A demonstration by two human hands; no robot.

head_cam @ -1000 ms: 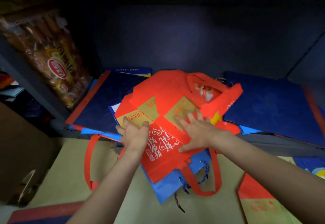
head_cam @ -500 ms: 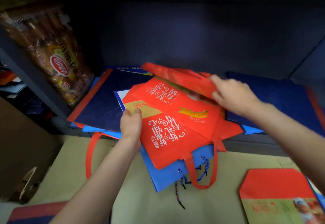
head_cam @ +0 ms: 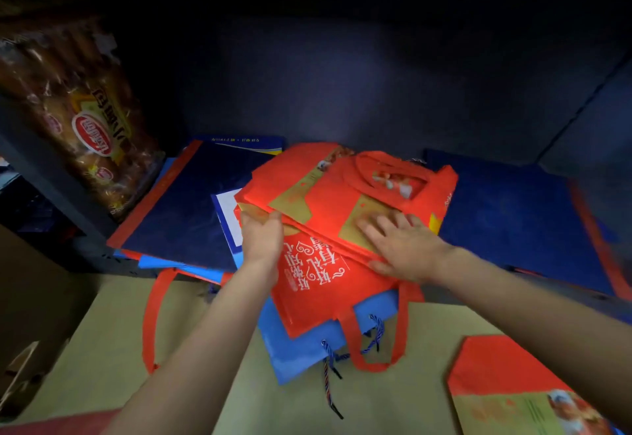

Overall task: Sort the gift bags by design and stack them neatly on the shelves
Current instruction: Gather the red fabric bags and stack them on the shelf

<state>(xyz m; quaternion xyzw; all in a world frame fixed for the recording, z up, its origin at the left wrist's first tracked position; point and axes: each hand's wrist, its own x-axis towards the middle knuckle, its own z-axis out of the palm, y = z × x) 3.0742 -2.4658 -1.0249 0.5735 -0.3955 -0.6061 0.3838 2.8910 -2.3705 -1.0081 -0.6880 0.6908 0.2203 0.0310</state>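
Here, the left edge of the red gift bags (head_cam: 328,202) is pinched by the left hand (head_cam: 261,243), thumb on top. The right hand (head_cam: 403,246) is laid flat, fingers spread, on the top bag. Beneath both, a blue bag (head_cam: 307,349) overhangs the shelf (head_cam: 513,215).

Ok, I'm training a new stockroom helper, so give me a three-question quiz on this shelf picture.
1. True or false: the right hand lies flat on the top red and gold bag.
2. What does the left hand grip? A) the snack packet B) the left edge of the red bag pile C) a rope handle
3. What colour is the bag with the rope handles, under the red bag with white writing?

Key: 1 true; 2 B; 3 blue.
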